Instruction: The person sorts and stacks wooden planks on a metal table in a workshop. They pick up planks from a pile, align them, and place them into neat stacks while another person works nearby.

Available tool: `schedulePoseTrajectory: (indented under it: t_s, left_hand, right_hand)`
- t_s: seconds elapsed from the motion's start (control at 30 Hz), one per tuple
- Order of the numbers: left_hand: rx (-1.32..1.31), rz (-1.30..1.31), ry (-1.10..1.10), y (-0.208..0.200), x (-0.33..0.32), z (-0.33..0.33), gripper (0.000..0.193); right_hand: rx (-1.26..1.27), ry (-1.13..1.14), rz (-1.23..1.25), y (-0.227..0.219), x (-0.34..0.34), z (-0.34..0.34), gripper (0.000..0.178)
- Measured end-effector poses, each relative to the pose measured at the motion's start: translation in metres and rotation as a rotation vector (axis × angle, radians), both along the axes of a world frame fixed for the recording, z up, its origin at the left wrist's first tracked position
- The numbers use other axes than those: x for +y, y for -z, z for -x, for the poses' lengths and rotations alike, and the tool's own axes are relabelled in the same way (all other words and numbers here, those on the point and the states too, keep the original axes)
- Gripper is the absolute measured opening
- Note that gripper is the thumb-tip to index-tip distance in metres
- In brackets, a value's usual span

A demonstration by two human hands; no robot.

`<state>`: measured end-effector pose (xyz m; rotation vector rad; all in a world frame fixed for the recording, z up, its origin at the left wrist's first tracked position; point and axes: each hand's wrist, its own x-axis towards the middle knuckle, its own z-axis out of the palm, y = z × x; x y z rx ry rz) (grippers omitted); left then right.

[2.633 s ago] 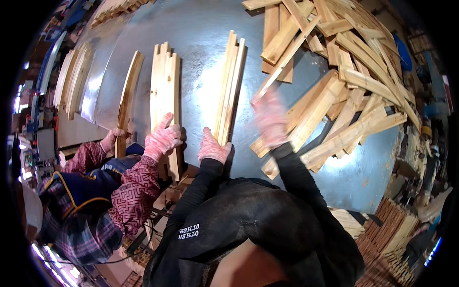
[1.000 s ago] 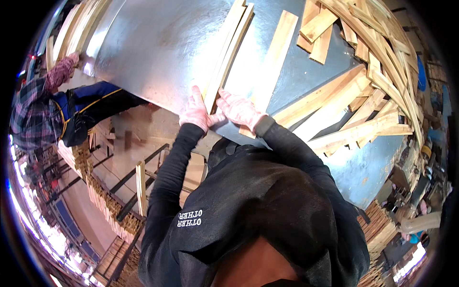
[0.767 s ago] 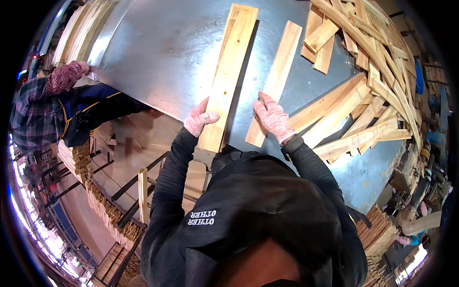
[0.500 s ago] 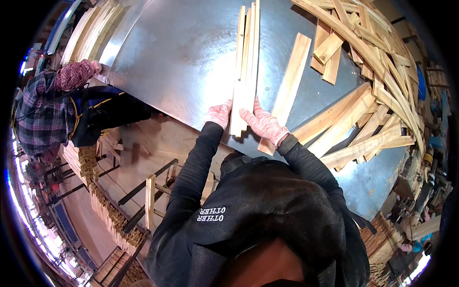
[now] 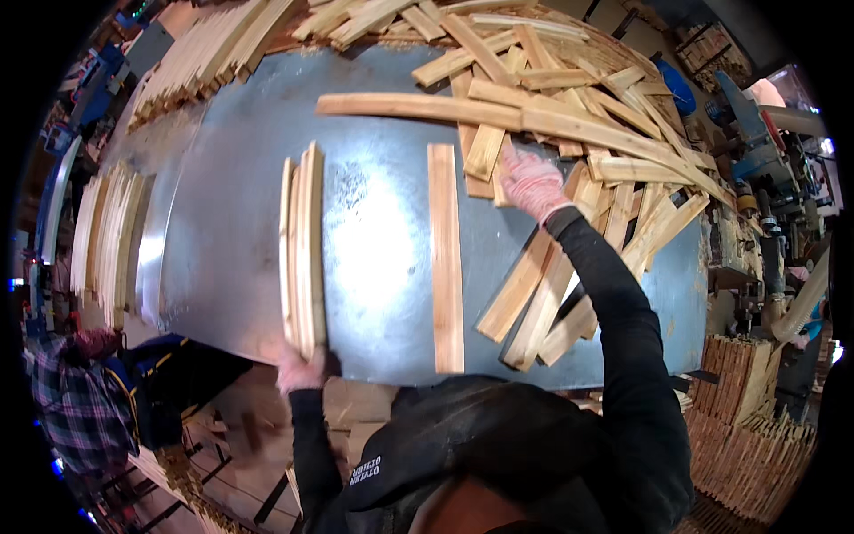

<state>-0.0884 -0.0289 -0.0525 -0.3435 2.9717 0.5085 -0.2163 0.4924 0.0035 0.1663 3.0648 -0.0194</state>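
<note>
Head view: The hands are well apart. The left hand [image 5: 301, 367] clasps the near end of a strip bundle [image 5: 305, 249]: pale, narrow wood, far ends uneven, on the grey, glossy tabletop [image 5: 240, 178]. The right hand [image 5: 534, 185] is at the board pile [image 5: 614, 116]; grip indeterminable. Slat stacks [image 5: 756, 427] stand right.

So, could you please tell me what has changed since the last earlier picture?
The bundle of slats has shifted left, away from the single board, its near end in the left hand. The right hand has left it and reached right and forward to the pile of slats; its grip there is unclear. The single board stayed lying flat.
</note>
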Motion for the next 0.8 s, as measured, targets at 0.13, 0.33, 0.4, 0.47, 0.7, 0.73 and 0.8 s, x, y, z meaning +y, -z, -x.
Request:
schedulePoseTrajectory:
  t_s: [0.13,0.33,0.4,0.47,0.7,0.73,0.8]
  left_hand:
    - [-0.361,0.136,-0.172,-0.005,-0.023,0.009,0.088]
    - [0.426,0.472,0.091,0.006,0.035,0.007,0.095]
    - [0.357,0.159,0.005,0.024,0.080,0.021,0.085]
    - [0.378,-0.257,0.073,0.030,0.129,0.028,0.081]
    - [-0.177,-1.758,-0.260,0.051,0.199,0.138,0.066]
    - [-0.285,-2.049,-0.213,0.063,0.206,0.157,0.065]
    - [-0.380,-2.079,-0.362,0.000,0.278,0.187,0.053]
  right_hand:
    - [0.069,-0.088,-0.090,0.013,0.050,0.078,0.070]
    - [0.073,-0.157,0.017,0.069,0.002,0.191,0.069]
    - [0.167,-0.047,-0.237,0.105,-0.011,0.214,0.061]
    - [0.016,-0.061,0.171,0.105,-0.023,0.229,0.054]
    - [-0.510,-0.233,0.688,-0.004,-0.078,0.147,0.043]
    - [-0.578,-0.207,0.871,-0.030,-0.057,0.119,0.047]
    - [-0.536,-0.195,0.914,0.005,-0.033,0.076,0.073]
